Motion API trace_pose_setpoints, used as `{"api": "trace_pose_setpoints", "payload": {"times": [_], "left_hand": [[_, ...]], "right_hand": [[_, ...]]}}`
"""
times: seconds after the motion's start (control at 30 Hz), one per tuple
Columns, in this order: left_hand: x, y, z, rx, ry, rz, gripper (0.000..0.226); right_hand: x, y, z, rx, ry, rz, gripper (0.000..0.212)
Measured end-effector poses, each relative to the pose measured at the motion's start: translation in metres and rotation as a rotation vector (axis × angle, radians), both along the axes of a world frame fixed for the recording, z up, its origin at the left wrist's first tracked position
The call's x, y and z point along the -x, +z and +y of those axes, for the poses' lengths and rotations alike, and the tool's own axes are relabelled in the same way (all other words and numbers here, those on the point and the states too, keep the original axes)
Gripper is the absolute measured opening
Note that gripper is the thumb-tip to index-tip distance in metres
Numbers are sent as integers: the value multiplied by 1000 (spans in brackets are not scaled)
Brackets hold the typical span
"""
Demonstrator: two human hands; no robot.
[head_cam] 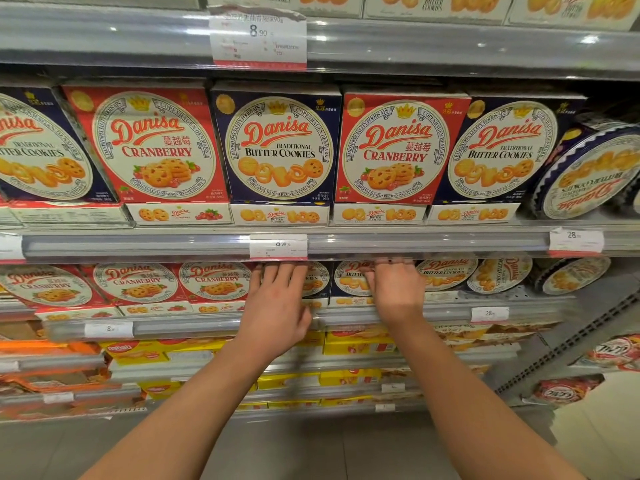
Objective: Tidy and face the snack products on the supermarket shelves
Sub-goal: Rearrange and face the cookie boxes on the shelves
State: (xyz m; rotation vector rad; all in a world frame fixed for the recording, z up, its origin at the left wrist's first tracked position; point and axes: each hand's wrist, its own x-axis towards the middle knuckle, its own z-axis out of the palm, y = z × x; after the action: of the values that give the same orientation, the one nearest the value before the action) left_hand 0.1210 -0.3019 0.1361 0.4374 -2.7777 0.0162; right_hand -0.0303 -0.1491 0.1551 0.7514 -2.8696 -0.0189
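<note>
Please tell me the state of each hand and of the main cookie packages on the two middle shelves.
left hand: flat on a blue butter cookie box, lower shelf
right hand: on the neighbouring blue box; grip unclear
red cranberry box: upright, facing front
round blue tin: on edge, label upside down

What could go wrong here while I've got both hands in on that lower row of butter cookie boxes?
The left hand and right hand reach in close under the shelf rail's price tag, which a knuckle could knock loose. Pulling the navy butter cookie boxes forward might tip them over the shelf lip. One shelf up, the round tin stands on edge, upside down, and could roll if jolted.
</note>
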Motion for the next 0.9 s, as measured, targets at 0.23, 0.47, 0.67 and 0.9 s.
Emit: {"api": "trace_pose_setpoints", "payload": {"times": [0.23,0.47,0.67,0.9], "left_hand": [[0,1,1,-9,-7,6,68],[-4,2,0,-8,-15,-8,70],[-2,5,0,9,1,-19,70],[5,9,-1,7,30,-57,67]], "right_hand": [[2,-3,-3,37,-5,4,38],[6,-5,0,66,44,30,34],[4,1,-1,57,42,26,32],[1,2,-4,65,38,45,32]]}}
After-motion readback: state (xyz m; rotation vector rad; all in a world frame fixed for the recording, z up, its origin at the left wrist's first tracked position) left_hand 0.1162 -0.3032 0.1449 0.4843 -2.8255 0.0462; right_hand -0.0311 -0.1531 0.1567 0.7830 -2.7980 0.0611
